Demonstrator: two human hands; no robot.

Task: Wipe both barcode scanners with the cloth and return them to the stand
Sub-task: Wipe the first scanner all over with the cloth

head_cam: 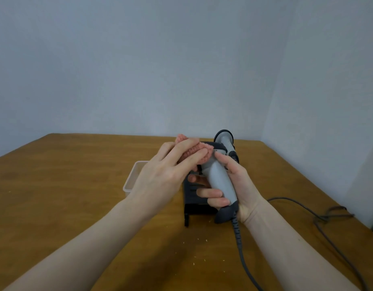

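No legible text, label, brand, number or sign in view. Scanner housing, stand, cloth: no readable markings.

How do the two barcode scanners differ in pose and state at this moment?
The near scanner is lifted, gripped round its handle by the right hand; the far scanner sits behind it at the black stand, untouched. The left hand presses the pink cloth on the near scanner's head; nothing touches the far scanner. Both have grey bodies with dark trim.
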